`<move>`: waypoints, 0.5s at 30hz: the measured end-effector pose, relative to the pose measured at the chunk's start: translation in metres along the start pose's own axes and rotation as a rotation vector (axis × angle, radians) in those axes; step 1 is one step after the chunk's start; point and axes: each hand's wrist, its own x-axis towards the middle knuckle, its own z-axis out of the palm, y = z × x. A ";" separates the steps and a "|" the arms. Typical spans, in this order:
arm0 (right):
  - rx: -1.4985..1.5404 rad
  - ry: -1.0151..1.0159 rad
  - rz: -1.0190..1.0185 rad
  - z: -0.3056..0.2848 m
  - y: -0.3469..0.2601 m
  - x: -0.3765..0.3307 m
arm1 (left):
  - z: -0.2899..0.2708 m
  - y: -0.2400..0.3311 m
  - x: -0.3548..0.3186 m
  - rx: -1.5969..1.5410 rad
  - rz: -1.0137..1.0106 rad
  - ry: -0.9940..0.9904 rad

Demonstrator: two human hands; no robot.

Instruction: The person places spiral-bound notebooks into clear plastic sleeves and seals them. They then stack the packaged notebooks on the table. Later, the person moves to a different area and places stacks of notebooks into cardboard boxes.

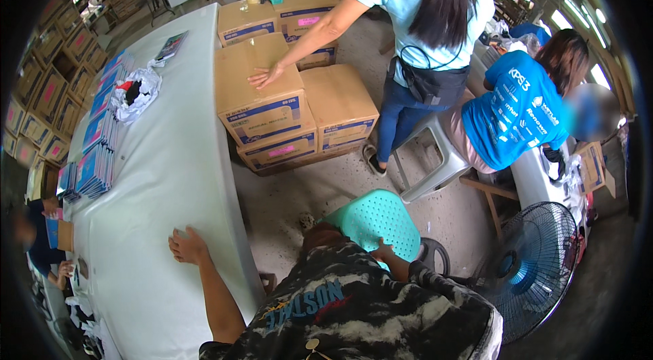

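Note:
My left hand [188, 246] rests palm down on the white-covered table [146, 258], its fingers spread and nothing in them. My right hand [383, 252] is at the teal plastic stool [383, 218], its fingers curled at the perforated seat; the stool is tilted in front of my body. Part of my right hand's grip is hidden. A stack of taped cardboard boxes [262, 91] stands beyond the table's right edge.
Notebook piles [98, 163] and a crumpled white plastic bag [138, 95] lie along the table's left side. A standing person [422, 13] touches the top box. Another person [517, 108] sits on a white stool [435, 159]. A black fan [527, 268] stands at right.

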 end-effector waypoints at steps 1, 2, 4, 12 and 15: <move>0.006 -0.012 0.015 0.000 -0.001 0.000 | 0.002 -0.001 0.000 0.000 0.006 0.003; 0.017 0.001 0.023 0.000 -0.004 -0.003 | 0.002 -0.003 0.000 0.003 0.009 0.010; 0.038 0.025 0.037 0.005 -0.011 -0.009 | 0.000 -0.006 0.000 0.016 0.010 0.019; 0.054 0.291 -0.093 0.030 -0.015 0.016 | 0.000 -0.010 -0.002 0.002 -0.017 -0.009; 0.018 0.184 -0.185 0.029 -0.024 0.024 | -0.001 -0.010 -0.003 -0.013 -0.012 -0.001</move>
